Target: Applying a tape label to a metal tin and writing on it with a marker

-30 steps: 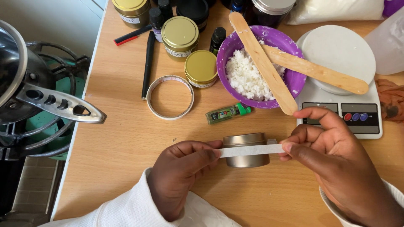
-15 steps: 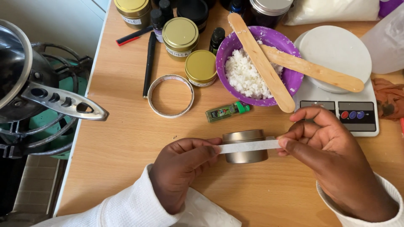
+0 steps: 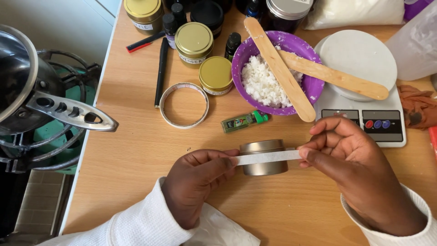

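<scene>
View from above, near the front edge of the table [image 3: 136,150]. I hold a white strip [image 3: 267,157] stretched level across the side of a small round metal tin [image 3: 264,157], which stands upright on the table toward its front edge, between my two hands. My left hand [image 3: 200,182] is closed in a pinch, thumb and forefinger gripping the strip's left end against the tin's side; my right hand [image 3: 355,168] pinches the right end in the same way, its other fingers curled loosely above. Pulling from both ends keeps the strip taut and flat, and, as I judge it, straight along the tin's wall.

Behind the tin, toward the middle of the table, lie a small green-capped tube [image 3: 244,121] and a ring of tape [image 3: 184,105], both apart from my hands. Farther back stands a purple bowl [image 3: 314,86] of white flakes with two flat wooden sticks [image 3: 280,68] resting across its rim, one reaching onto the kitchen scale [image 3: 364,105] at the right. Gold-lidded jars [image 3: 194,41] crowd the back edge. A pan handle [image 3: 73,111] reaches toward the left edge.
</scene>
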